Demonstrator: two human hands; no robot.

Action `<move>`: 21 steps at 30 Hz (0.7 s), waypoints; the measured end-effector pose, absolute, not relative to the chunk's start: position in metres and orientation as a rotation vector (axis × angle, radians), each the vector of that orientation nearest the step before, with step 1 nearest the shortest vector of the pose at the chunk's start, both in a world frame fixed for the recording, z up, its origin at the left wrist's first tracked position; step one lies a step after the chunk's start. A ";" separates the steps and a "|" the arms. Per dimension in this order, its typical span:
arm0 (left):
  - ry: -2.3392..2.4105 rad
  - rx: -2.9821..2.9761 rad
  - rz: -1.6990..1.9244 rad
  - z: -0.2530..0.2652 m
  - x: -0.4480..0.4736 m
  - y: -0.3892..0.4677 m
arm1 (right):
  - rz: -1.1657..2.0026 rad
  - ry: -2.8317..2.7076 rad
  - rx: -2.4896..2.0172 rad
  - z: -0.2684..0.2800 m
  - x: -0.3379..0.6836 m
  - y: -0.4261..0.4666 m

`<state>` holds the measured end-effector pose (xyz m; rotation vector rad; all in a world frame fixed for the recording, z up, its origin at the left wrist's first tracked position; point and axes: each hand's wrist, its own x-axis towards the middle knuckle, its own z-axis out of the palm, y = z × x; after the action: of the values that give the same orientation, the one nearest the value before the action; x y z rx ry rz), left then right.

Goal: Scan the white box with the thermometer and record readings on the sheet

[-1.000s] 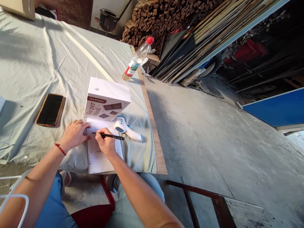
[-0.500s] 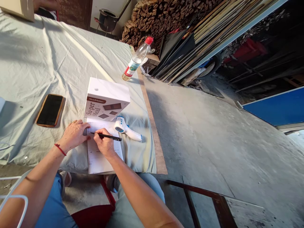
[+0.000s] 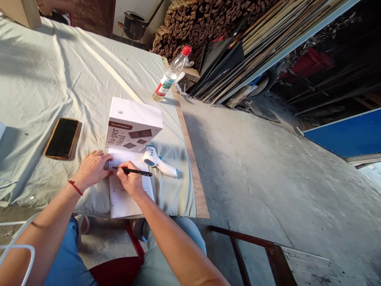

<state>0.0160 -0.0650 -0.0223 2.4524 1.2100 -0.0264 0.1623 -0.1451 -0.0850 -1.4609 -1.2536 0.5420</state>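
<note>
My right hand [image 3: 131, 180] is closed round a black pen [image 3: 137, 171], its tip on a sheet of printed paper [image 3: 126, 204] at the table's near edge. My left hand [image 3: 93, 167] lies at the paper's left margin, thumb and forefinger apart and reaching onto it; a small grey patch between them is unclear. Just beyond the paper stands a white box [image 3: 135, 113] marked "NutriMotion Su-per Meal". To the right of the paper lies a white and blue infrared thermometer [image 3: 160, 163]. A smartphone [image 3: 62, 138] in an orange-brown case rests left of the box.
A pale cloth [image 3: 89, 75] covers the table. Near its right edge stands a red-capped plastic bottle [image 3: 169, 75]. A cardboard box [image 3: 24, 12] is at the far left, with part of another person's arm [image 3: 59, 4] behind. Stacked firewood [image 3: 193, 28] lies beyond; a wooden frame [image 3: 247, 238] is lower right.
The cardboard box at the far left has shifted and turned slightly. My hands and the pen are nearly unmoved.
</note>
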 end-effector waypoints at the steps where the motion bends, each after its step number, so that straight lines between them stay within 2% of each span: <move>1: 1.208 2.451 -0.029 -0.022 0.016 -0.065 | 0.541 -1.254 -1.464 -0.085 0.162 -0.145; 9: 1.220 2.443 -0.016 -0.023 0.015 -0.064 | 0.455 -1.192 -1.439 -0.088 0.161 -0.147; 21: 1.208 2.454 -0.019 -0.022 0.017 -0.064 | 0.531 -1.196 -1.511 -0.085 0.161 -0.146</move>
<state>0.0166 -0.0642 -0.0216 2.4537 1.2081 -0.0187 0.1610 -0.1464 -0.0851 -1.5112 -1.1963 0.5307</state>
